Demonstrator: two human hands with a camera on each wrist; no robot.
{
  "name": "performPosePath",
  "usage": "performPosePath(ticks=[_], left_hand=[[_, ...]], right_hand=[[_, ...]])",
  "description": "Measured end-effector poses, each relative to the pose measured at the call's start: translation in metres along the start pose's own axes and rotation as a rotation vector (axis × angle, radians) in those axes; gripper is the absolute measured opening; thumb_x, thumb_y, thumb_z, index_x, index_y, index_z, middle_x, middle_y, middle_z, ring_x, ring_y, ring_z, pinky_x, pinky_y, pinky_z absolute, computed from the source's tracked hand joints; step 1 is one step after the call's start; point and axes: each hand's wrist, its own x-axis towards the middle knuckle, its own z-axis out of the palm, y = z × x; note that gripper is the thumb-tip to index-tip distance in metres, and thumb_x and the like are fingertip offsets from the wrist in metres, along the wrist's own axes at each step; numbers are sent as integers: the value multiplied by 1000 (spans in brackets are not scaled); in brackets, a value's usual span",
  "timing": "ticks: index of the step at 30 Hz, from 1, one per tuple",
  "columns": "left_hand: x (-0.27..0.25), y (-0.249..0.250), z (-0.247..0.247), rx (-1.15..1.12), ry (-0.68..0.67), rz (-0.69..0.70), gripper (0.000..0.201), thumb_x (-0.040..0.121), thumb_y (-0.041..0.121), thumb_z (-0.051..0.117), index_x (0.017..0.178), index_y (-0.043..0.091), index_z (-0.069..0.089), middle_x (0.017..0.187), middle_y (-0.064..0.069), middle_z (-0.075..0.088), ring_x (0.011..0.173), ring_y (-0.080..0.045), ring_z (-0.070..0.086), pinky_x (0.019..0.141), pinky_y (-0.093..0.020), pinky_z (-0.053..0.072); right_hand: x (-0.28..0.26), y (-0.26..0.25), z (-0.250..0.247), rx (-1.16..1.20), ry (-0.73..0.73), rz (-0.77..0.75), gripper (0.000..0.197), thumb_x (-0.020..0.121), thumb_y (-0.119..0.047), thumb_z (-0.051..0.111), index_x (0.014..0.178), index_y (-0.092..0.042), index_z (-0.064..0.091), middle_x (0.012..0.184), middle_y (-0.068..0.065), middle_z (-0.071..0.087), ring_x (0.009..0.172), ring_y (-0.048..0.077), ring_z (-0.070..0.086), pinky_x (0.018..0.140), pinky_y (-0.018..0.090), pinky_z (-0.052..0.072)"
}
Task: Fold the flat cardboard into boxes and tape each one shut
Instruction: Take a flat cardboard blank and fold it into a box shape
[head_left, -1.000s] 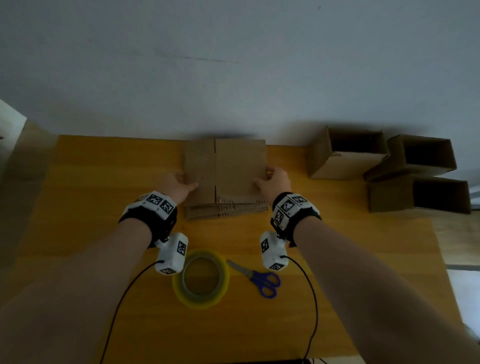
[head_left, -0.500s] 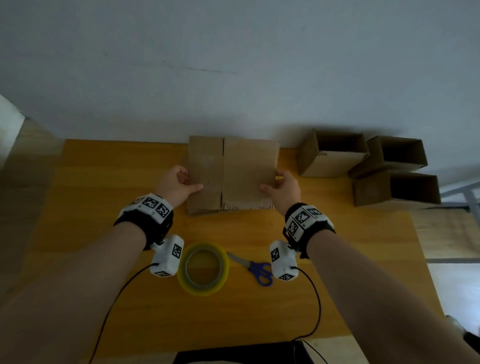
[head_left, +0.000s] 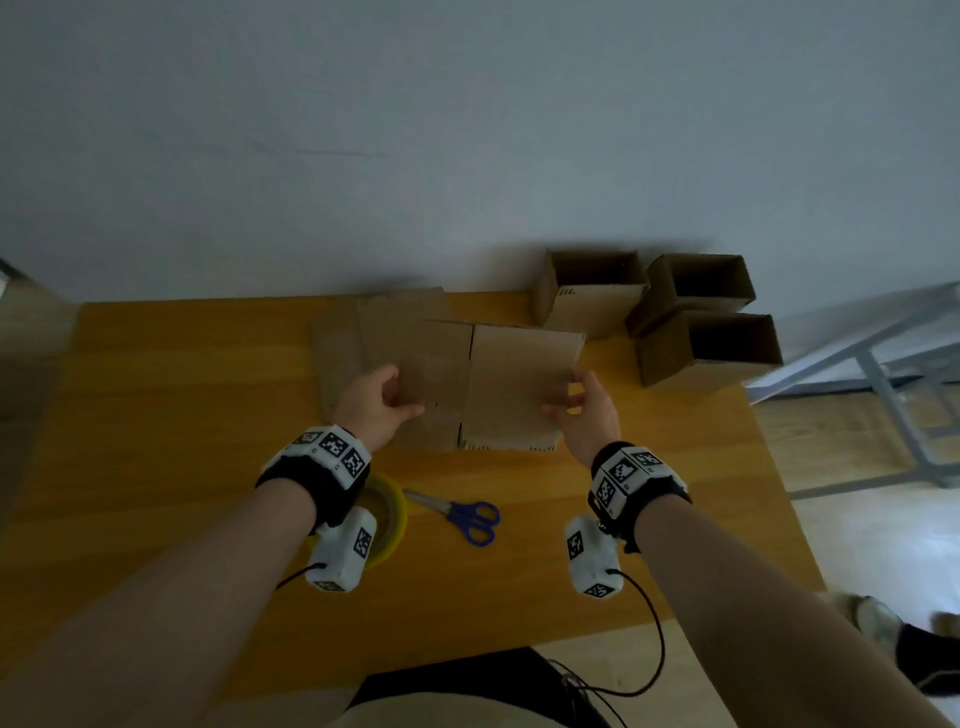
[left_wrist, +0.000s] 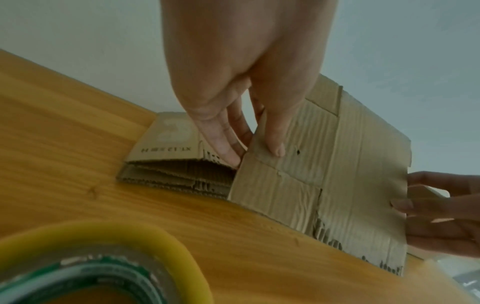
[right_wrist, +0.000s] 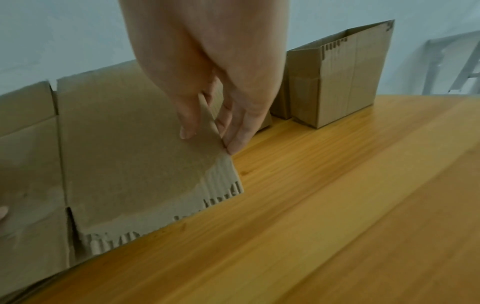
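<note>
I hold one flat brown cardboard blank (head_left: 488, 384) lifted off the stack of flat cardboard (head_left: 340, 358), which lies on the wooden table (head_left: 182, 415) to its left. My left hand (head_left: 376, 402) pinches the blank's left edge, thumb on top and fingers beneath (left_wrist: 275, 144). My right hand (head_left: 587, 410) pinches its right edge (right_wrist: 205, 127). The blank (right_wrist: 135, 160) hangs tilted above the table, its near edge low. A roll of yellow tape (head_left: 387, 512) lies under my left wrist, with blue-handled scissors (head_left: 462, 514) beside it.
Three folded open-topped boxes (head_left: 670, 317) stand together at the table's far right, by the wall. A metal frame (head_left: 872, 364) stands on the floor beyond the table's right edge. A dark object (head_left: 467, 680) sits at the near edge.
Both hands have lifted the top blank off the stack and carried it to the right. The stack has stayed in place on the table.
</note>
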Motion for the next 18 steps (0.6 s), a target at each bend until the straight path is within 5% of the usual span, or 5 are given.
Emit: performPosePath(ticks=[4, 8, 13, 18], left_hand=[[-11, 14, 18, 55, 25, 1, 32, 81, 28, 72, 99, 4, 58, 96, -8, 62, 90, -24, 59, 69, -27, 39], [-15, 21, 31, 102, 47, -40, 46, 82, 29, 71, 115, 0, 58, 113, -14, 63, 104, -30, 59, 79, -30, 45], [-20, 26, 40, 113, 65, -54, 53, 81, 29, 71, 121, -1, 55, 121, -17, 60, 111, -30, 56, 91, -34, 45], [-23, 29, 46, 98, 96, -13, 38, 79, 25, 73, 108, 2, 64, 110, -14, 67, 102, -27, 62, 86, -31, 50]], right_hand=[[-3, 15, -13, 22, -3, -15, 39, 90, -12, 61, 126, -18, 47, 107, 0, 57, 95, 21, 57, 70, 30, 46], [-3, 27, -18, 30, -6, -41, 41, 91, -6, 58, 128, -20, 48, 110, -2, 57, 102, 20, 58, 81, 34, 51], [-4, 35, -23, 41, -8, -54, 41, 93, -5, 53, 131, -20, 48, 116, 0, 58, 97, 13, 52, 80, 26, 44], [-2, 47, -21, 43, 2, -15, 30, 94, -10, 55, 124, -12, 53, 122, 6, 61, 113, 22, 58, 90, 29, 48]])
